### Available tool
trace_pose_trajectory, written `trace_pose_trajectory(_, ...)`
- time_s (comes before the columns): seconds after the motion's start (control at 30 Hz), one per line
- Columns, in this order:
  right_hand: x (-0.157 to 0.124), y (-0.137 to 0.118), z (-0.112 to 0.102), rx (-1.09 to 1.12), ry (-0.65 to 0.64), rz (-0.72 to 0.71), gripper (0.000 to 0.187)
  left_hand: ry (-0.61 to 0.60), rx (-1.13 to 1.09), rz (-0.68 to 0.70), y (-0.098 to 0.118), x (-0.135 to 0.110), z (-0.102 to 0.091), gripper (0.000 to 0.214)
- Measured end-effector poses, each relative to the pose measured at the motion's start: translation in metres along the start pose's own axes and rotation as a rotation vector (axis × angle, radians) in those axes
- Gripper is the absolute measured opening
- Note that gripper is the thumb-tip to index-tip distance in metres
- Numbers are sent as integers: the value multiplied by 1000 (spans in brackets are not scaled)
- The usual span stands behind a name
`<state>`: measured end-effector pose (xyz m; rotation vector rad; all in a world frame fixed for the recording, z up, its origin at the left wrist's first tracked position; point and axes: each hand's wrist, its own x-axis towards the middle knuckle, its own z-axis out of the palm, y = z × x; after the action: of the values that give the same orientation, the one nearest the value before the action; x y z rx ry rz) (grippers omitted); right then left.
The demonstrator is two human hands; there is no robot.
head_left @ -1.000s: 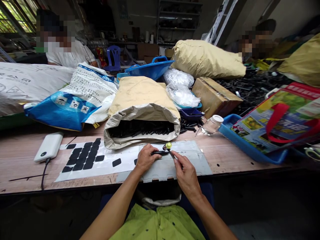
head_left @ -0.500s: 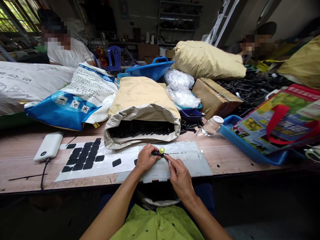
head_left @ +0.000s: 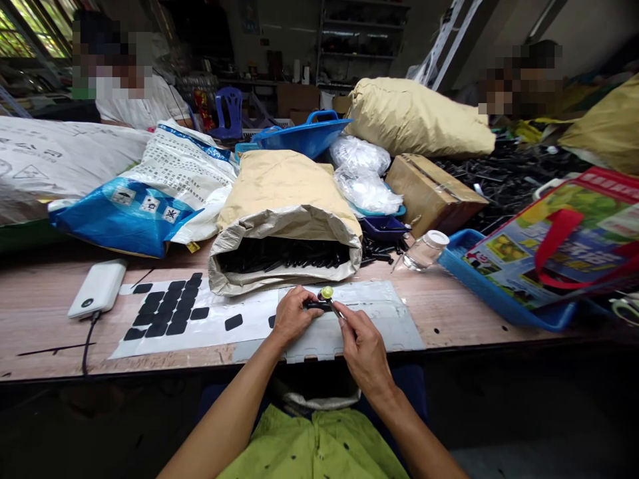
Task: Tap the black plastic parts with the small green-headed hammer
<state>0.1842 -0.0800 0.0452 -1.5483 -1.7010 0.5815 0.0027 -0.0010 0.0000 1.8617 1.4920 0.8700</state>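
Observation:
My left hand [head_left: 293, 314] is closed on the end of a thin black plastic piece [head_left: 317, 305], holding it over the grey board [head_left: 369, 326]. In my right hand [head_left: 363, 342] is a small hammer [head_left: 326, 293] with a thin metal handle and a round yellow-green head. The hammer's head is just above the black piece; whether they touch I cannot tell. To the left, a white sheet [head_left: 212, 338] bears several black rounded squares [head_left: 167, 309]. Beyond my hands lies an open paper sack [head_left: 289, 179], its mouth facing me, full of black pieces [head_left: 284, 255].
On the left are a white power bank [head_left: 97, 289] with a cable and a blue-white sack [head_left: 150, 193]. At right stand a clear jar [head_left: 424, 251], a blue tray [head_left: 504, 293] with a colourful bag [head_left: 564, 233], and a cardboard box [head_left: 432, 189]. Two people are across the table.
The hammer's head has shifted slightly to the right and up, and the black piece shows more plainly beneath it. My left hand stays nearly in place. The view has moved a little.

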Motion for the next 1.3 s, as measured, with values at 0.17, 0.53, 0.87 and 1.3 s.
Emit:
trace_pose_trajectory(0.17,-6,2,7,-69,-40,18,43,10,11,-8,3,0,-1,17)
trace_pose_trajectory(0.53,1,-11,0,-29,60,-65,43,1,10,-14,3,0,-1,17)
trace_pose_trajectory(0.87,-8,4,6,-114,50,-43,43,21,21,-18,8,0,-2,15)
trace_pose_trajectory(1.3,5,30,-27,-194,196,-1,43,25,87,10,10,-2,-2,17)
